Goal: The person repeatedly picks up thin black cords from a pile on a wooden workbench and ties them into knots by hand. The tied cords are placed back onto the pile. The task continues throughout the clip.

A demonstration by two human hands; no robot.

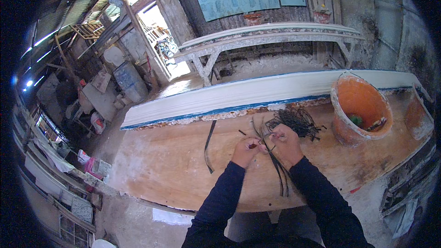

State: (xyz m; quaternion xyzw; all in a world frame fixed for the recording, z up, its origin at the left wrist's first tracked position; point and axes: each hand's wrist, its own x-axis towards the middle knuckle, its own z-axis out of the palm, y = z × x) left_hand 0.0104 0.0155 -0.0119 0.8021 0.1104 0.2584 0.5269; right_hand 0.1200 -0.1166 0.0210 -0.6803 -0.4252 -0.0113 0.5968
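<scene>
Over the wooden board, my left hand point(248, 152) and my right hand point(285, 144) come close together, both with fingers closed. Between them run several thin dark strips point(279, 170), with their ends hanging toward me and others sticking up past the fingers. Both hands pinch this bunch; the exact grip of the fingertips is too small to make out. Just beyond my right hand lies a tangled pile of short black strips point(301, 123). One longer dark strip point(209, 149) rests by itself on the board, left of my left hand.
An orange bucket point(340, 110) crusted with white stands to the right, with something green inside. Along the board's point(156, 160) far side lies a long white moulding point(229, 95) with a blue edge. Farther back is a whitened bench point(275, 39); a blue drum point(130, 81) stands at left.
</scene>
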